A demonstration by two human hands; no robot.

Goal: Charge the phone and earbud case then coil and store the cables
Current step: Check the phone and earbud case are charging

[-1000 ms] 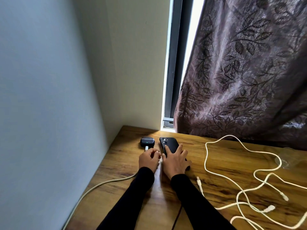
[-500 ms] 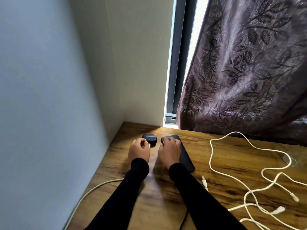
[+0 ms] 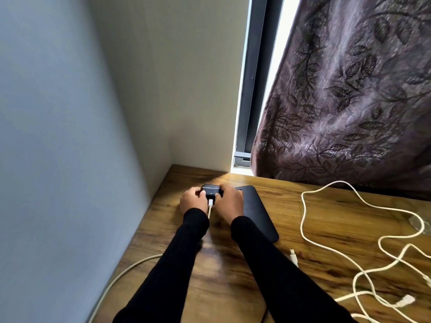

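Both hands are on the little black earbud case (image 3: 211, 191), which sits near the back corner of the wooden tabletop (image 3: 314, 220), close to the wall. The left hand (image 3: 193, 202) has its fingers curled around the left side of the case, and the right hand (image 3: 229, 201) has its fingers curled around the right side. So each grip is holding the case.

A white plug (image 3: 210, 203) is stuck in the front of the case, and a tiny green light shows just above it. Its white cable (image 3: 121, 273) runs back under the left arm and off the near edge of the tabletop.

The black phone (image 3: 256, 213) lies flat just to the right of the case, partly under the right hand. No plug can be seen in it, so it looks like it still needs charging.

What could go wrong? If the hands push or turn the case too hard, the plug could pop out and the charging would stop. The cable hangs off the edge, so a sleeve could catch it and tug the case away. The right wrist could also bump the phone and slide it. On the right, the loose white cables (image 3: 326, 248) lie in loops and could tangle when someone picks one up.
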